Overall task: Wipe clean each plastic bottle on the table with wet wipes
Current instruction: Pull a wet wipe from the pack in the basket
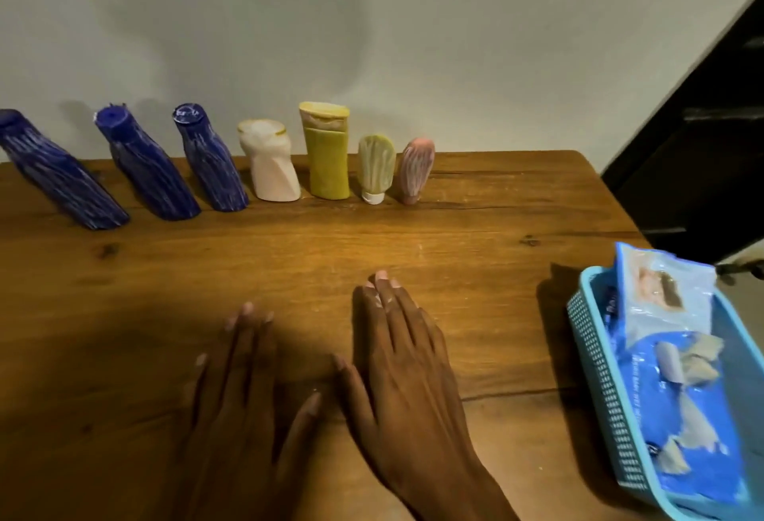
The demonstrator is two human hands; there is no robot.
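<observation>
Head view: both hands lie flat on the wooden table (413,227), palms down, fingers straight and slightly spread, holding nothing; left hand (244,400) sits just beside right hand (407,376). Seven plastic bottles line the far edge against the wall: three blue bottles (151,169) streaked with white, a white bottle (273,169), a yellow bottle (326,152), then a small pale-green tube (375,167) and a small pink tube (415,169) standing cap-down. No label on them is legible. At right, a light-blue basket (595,367) holds blue wet-wipe packs (678,388); their white print is too blurred to read.
</observation>
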